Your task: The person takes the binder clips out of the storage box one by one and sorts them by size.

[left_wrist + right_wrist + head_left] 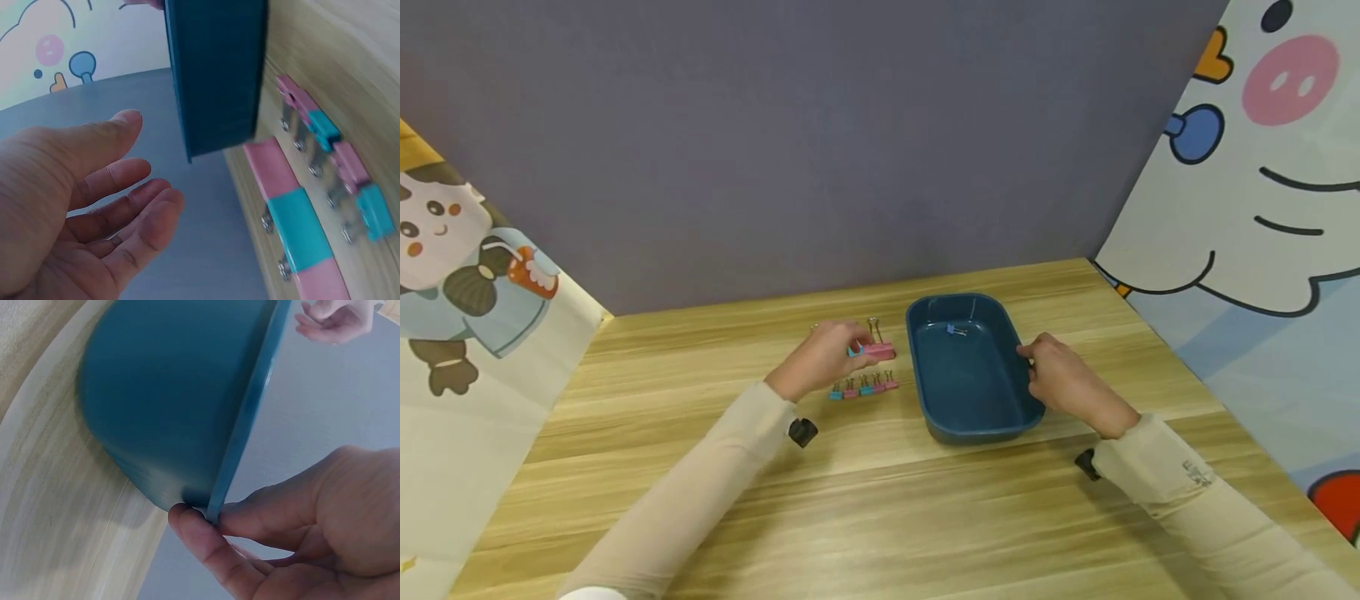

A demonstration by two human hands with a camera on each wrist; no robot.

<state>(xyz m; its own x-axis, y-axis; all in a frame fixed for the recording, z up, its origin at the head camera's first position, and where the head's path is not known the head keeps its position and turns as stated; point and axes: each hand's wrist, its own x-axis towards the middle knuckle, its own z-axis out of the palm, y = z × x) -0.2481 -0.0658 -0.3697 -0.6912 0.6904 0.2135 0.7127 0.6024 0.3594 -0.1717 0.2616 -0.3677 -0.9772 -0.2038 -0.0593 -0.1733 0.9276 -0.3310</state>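
My left hand (823,357) hovers over a row of larger pink and turquoise binder clips (880,352), partly covering them in the head view. In the left wrist view its fingers are loosely bent, with nothing between thumb and fingertips. Nearer to me, several small pink and turquoise binder clips (865,390) stand in a line. A dark blue plastic basin (979,437) is right of both rows, with one small blue binder clip (956,330) on its floor. My right hand (294,531) pinches the basin's right rim between thumb and fingers.
The wood-grain table (850,517) ends at a grey panel (820,167) behind the clips. Cartoon-printed panels stand on the left (482,275) and right (1262,233).
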